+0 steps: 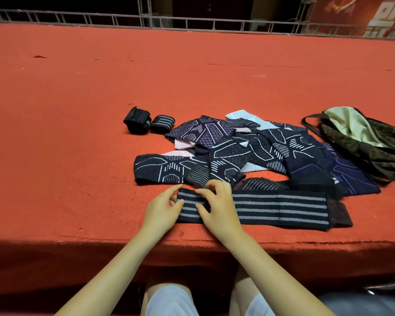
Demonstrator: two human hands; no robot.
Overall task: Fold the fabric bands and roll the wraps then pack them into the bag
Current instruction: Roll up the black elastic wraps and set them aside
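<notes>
A long black wrap with grey stripes [281,208] lies flat along the near edge of the red surface. My left hand [163,212] pinches its left end, and my right hand [217,206] grips the same end just beside it, fingers curled over the fabric. Behind them a pile of dark patterned fabric bands [249,149] is spread out, some showing pale undersides. Two rolled wraps [146,122] stand at the back left of the pile. An open dark bag with a pale lining [363,137] lies at the right.
The red carpeted surface [78,133] stretches far to the left and back. A metal railing [192,21] runs along its far edge. The near edge drops off just below my hands, above my knees.
</notes>
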